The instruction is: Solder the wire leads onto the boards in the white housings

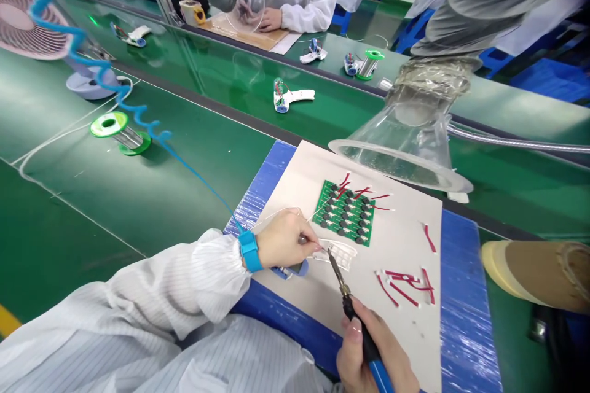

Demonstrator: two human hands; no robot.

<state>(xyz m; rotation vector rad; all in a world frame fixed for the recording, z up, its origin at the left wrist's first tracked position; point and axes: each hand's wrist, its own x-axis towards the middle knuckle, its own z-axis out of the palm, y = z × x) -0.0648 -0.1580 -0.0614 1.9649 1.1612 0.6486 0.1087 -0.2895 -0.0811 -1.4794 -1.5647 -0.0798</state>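
Hands apart: the right hand (pixel 369 350) aims a soldering iron (pixel 343 282) at a white plastic part (pixel 336 253) steadied by the left hand (pixel 286 239) on a white mat (pixel 405 233) at the desk's (pixel 138 196) near edge, a fume hood (pixel 401 147) close by to catch smoke.

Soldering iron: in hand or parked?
In hand: the right hand grips the iron, its tip down at the white part.

This electronics factory line (pixel 221 104) has a green conveyor belt (pixel 92 227), soldering iron (pixel 343 285) and fume hood (pixel 401 147).
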